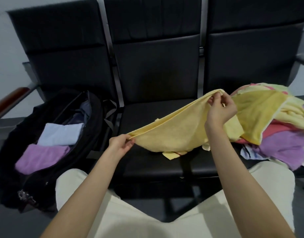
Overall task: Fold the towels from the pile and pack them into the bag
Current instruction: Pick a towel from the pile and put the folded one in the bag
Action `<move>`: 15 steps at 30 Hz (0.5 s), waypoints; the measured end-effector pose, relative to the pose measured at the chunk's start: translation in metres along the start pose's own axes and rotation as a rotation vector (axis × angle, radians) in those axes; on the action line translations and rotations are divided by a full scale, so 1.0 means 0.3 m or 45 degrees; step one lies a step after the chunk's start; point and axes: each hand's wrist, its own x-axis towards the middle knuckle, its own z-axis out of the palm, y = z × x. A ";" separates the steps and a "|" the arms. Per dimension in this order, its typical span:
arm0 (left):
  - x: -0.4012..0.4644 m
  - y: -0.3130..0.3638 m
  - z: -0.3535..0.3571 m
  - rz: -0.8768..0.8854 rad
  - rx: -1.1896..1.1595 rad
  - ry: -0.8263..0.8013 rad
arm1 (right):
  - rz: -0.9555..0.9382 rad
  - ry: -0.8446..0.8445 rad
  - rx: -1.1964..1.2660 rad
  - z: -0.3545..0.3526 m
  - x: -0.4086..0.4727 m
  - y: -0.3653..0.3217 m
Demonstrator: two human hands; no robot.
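A yellow towel (171, 133) hangs doubled over the middle black seat, stretched between both hands. My left hand (121, 144) pinches its near corners at the lower left. My right hand (219, 107) pinches the far corners, higher and to the right. The towel's lower part sags onto the seat. A pile of towels (283, 134) in yellow, pink, purple and pale green lies on the right seat. An open black bag (89, 117) stands on the left seat, with a folded pale blue towel (60, 133) and a folded purple towel (41, 158) inside.
A row of black padded seats (156, 76) with metal dividers runs across the view. A wooden armrest (9, 102) is at the far left. My knees in cream trousers (147, 220) press against the seat's front edge.
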 end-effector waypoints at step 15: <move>-0.411 0.424 0.172 1.330 -0.342 0.042 | -0.433 0.113 -0.091 0.015 0.012 -0.293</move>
